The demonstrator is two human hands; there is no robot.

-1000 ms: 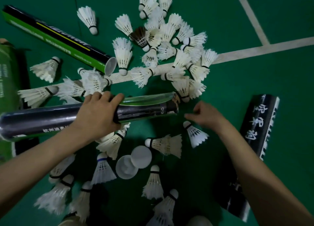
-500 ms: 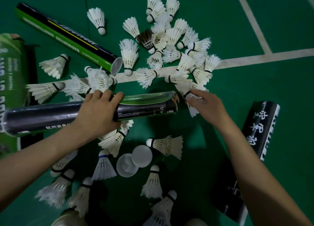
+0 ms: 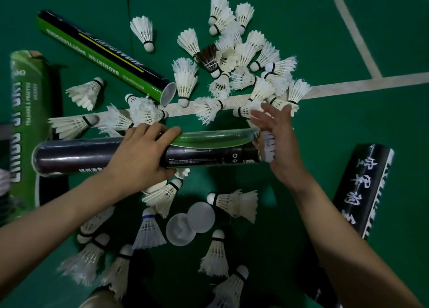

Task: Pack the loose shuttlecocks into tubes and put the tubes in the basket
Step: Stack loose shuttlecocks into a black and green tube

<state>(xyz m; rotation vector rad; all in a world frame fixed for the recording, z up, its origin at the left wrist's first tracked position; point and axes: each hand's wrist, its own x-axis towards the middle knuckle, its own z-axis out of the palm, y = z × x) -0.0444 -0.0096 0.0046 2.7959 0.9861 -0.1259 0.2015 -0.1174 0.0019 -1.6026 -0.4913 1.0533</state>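
Note:
My left hand (image 3: 141,154) grips a black and green tube (image 3: 209,150) around its middle, holding it level above the floor. A white shuttlecock (image 3: 267,145) sits in the tube's open right end, feathers sticking out. My right hand (image 3: 278,143) presses against those feathers with straight fingers. Several loose white shuttlecocks (image 3: 241,59) lie heaped beyond the tube, and others (image 3: 216,254) lie scattered near me. One dark-feathered shuttlecock (image 3: 209,59) is in the heap.
An open green and black tube (image 3: 104,55) lies at the upper left. A green tube (image 3: 25,126) lies at the far left, a black tube with white characters (image 3: 362,189) at the right. Two round white caps (image 3: 190,222) rest on the green court floor (image 3: 348,126).
My right hand picked a shuttlecock from the heap's edge, carried it to the tube's open end and now pushes it in. My left hand kept its grip on the tube.

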